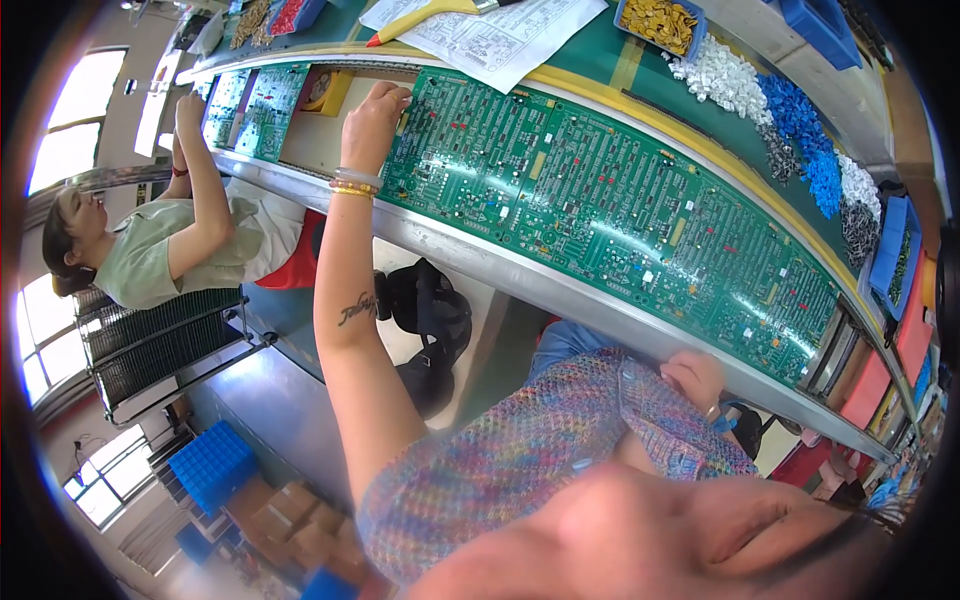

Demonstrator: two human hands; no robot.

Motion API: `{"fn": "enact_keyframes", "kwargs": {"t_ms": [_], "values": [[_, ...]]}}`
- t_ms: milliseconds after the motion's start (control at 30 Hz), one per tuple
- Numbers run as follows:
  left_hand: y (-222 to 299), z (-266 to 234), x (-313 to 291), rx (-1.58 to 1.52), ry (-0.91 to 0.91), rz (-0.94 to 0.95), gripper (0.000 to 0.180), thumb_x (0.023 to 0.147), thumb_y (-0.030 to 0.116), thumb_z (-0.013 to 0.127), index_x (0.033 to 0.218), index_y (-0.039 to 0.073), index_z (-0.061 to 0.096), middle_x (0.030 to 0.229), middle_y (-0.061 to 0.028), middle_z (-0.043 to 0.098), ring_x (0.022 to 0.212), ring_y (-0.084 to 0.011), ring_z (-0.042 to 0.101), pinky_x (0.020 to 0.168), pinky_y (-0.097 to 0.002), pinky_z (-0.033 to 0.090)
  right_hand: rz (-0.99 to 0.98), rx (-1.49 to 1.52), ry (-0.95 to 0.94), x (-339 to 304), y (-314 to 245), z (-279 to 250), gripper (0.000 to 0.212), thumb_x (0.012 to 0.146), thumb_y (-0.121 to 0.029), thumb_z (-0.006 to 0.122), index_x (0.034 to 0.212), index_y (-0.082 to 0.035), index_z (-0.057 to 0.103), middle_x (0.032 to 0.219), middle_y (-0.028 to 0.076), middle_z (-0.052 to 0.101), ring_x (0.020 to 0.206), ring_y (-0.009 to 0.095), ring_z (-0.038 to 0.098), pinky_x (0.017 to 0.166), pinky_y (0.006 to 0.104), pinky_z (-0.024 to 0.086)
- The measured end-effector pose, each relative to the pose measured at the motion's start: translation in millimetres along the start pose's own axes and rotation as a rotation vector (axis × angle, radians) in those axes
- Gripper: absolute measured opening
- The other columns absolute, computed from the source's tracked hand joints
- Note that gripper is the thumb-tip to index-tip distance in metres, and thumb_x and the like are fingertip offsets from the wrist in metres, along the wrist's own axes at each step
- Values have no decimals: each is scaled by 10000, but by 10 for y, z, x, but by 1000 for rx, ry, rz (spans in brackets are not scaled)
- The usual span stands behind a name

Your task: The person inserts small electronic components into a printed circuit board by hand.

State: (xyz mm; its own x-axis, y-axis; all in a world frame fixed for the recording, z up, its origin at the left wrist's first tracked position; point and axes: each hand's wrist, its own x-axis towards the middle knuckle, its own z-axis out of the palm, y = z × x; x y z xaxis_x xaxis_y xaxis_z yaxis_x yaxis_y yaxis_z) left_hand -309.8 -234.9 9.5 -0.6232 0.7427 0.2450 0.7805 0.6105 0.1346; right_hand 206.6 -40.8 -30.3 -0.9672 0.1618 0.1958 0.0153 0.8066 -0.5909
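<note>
Green circuit boards (560, 190), full of rows of small parts, lie end to end along a metal-edged conveyor rail. My left arm stretches out to the left end of this row. There my left hand (370, 130), with bangles at the wrist, has its fingers bent and closed at the board's far left corner; the fingertips seem to grip its edge, and the palm side is hidden. My right hand (695, 378) rests by the rail's near edge, below the boards. Its fingers are curled in, with nothing visible in them.
Beyond the rail lie a printed sheet (500, 40), a yellow-handled brush (425, 18), a blue bin of yellow parts (658, 24), and white (722, 78) and blue (800, 130) part heaps. At left, a co-worker (170, 235) sits by other boards (270, 110). A black bag (430, 310) hangs below.
</note>
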Motion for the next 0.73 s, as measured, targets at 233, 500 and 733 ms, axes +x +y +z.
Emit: {"fn": "enact_keyframes", "kwargs": {"t_ms": [233,500,733], "values": [[-81,77,51,-41,-72,21,160,843,96,569,978,67,650,990,-83,621,828,-274,633,693,-353,508,8,-12,9,96,-119,17,176,684,-171,700,858,-165,674,851,-6,621,695,189,570,598,314,450],[-282,252,-23,-53,30,-127,292,933,187,477,1200,122,578,932,-140,668,805,-293,650,688,-381,499,8,-10,106,269,-203,44,160,753,-211,652,911,-187,651,945,-32,606,768,176,568,662,312,455],[-374,302,-66,-141,-33,-190,336,913,190,525,1242,128,555,911,-149,672,728,-227,650,661,-357,492,-51,104,153,345,-130,284,143,761,-197,662,898,-184,623,984,-47,576,800,166,562,697,320,452]]}}
